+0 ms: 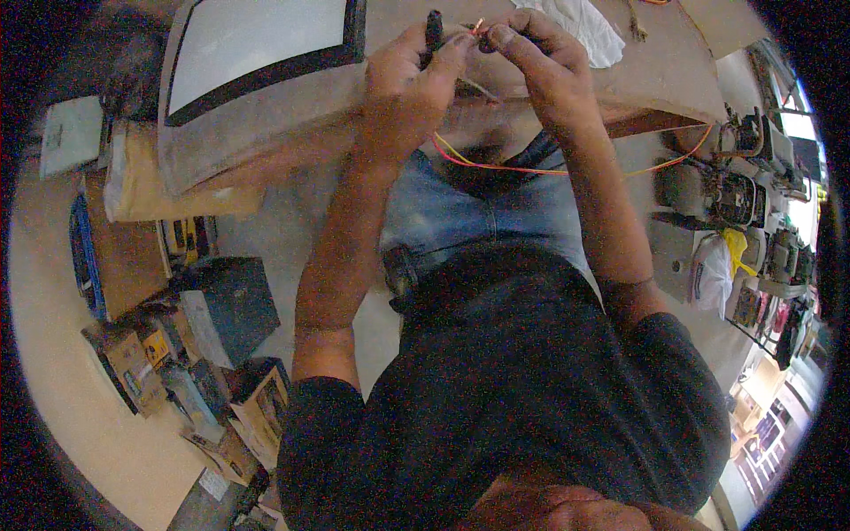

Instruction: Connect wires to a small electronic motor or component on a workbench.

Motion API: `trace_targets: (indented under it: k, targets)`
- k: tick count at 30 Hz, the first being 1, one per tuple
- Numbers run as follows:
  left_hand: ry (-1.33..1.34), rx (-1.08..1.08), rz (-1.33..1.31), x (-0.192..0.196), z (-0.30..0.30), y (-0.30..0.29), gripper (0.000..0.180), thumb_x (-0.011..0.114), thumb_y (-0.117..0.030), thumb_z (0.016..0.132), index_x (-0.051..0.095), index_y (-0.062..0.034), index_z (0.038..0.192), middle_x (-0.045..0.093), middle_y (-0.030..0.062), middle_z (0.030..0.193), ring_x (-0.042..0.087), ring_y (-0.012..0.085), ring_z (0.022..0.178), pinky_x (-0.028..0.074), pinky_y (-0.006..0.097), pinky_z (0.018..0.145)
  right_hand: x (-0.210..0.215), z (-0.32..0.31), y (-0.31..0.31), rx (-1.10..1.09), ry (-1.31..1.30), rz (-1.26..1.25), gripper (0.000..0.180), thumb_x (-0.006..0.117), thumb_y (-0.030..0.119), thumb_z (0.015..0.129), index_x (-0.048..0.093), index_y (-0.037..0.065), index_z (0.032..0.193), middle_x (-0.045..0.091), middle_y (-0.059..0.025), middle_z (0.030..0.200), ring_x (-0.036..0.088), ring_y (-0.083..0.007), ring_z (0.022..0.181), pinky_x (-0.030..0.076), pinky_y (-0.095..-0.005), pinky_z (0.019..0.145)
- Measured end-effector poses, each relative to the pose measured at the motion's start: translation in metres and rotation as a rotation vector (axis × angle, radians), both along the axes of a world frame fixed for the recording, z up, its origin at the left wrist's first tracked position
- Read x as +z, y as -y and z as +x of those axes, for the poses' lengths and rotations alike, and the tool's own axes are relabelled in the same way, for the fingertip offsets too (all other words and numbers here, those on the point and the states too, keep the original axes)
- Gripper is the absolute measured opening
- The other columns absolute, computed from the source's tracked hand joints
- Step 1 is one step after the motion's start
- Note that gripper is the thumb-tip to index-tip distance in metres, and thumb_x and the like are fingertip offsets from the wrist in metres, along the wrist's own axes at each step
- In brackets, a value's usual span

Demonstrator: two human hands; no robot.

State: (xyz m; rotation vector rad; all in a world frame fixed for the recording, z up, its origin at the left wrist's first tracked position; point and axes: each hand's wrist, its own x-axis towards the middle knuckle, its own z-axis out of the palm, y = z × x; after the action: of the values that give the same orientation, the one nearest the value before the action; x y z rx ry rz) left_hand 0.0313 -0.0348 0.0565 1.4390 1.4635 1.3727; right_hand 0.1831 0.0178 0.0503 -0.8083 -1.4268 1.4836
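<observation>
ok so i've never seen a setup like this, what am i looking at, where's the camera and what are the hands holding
There's no machine here: it's a person working bare-handed. The single picture comes from a wide fisheye camera on their head, looking down, so straight edges bend.

The left hand grips a dark stick-like thing. Its fingertips meet those of the right hand around a small orange-tipped wire end. Yellow and reddish wires loop below the table's edge, in front of the jeans.

On the table lie a dark-framed white panel and a crumpled white cloth or paper.
</observation>
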Motion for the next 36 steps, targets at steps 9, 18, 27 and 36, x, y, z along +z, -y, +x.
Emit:
trace_targets:
  k: [9, 18, 27, 36]
  targets:
    - [-0.078, 0.201, 0.004, 0.0, -0.001, -0.009, 0.026, 0.059, -0.03, 0.087, 0.067, -0.0091, 0.1, 0.059, 0.0001, 0.065, 0.055, 0.0096, 0.053, 0.046, 0.025, 0.051, 0.0, 0.04, 0.036, 0.113, 0.153, 0.002, 0.028, 0.06, 0.015, 0.087, 0.059, -0.002, 0.109, 0.064, -0.0055, 0.096, 0.059, -0.0152, 0.093, 0.044, -0.0282, 0.085]
    - [-0.014, 0.115, -0.029, 0.008, -0.004, 0.009, 0.024, 0.06, -0.025, 0.086, 0.066, -0.0042, 0.097, 0.062, 0.0034, 0.072, 0.057, 0.0107, 0.062, 0.047, 0.027, 0.057, 0.012, 0.031, 0.037, -0.111, 0.454, 0.54, 0.014, 0.062, 0.01, 0.085, 0.063, -0.001, 0.095, 0.064, -0.0049, 0.087, 0.059, -0.0118, 0.084, 0.047, -0.0273, 0.076]
    - [-0.173, 0.06, 0.04, 0.013, -0.01, 0.02, 0.024, 0.06, -0.024, 0.086, 0.063, -0.0009, 0.095, 0.06, 0.0055, 0.068, 0.055, 0.0133, 0.063, 0.045, 0.03, 0.06, 0.034, 0.028, 0.035, -0.066, 0.493, 0.686, 0.019, 0.063, 0.015, 0.084, 0.063, -0.001, 0.093, 0.065, -0.0117, 0.087, 0.063, -0.0207, 0.08, 0.048, -0.0315, 0.072]
    - [-0.194, 0.025, 0.058, 0.026, -0.004, 0.015, 0.026, 0.061, -0.025, 0.085, 0.067, -0.0006, 0.093, 0.064, 0.0077, 0.073, 0.058, 0.0142, 0.069, 0.046, 0.03, 0.065, 0.065, 0.025, 0.02, 0.039, 0.434, 0.779, 0.013, 0.061, 0.011, 0.086, 0.061, -0.001, 0.091, 0.061, -0.0031, 0.084, 0.057, -0.0144, 0.083, 0.045, -0.0271, 0.079]
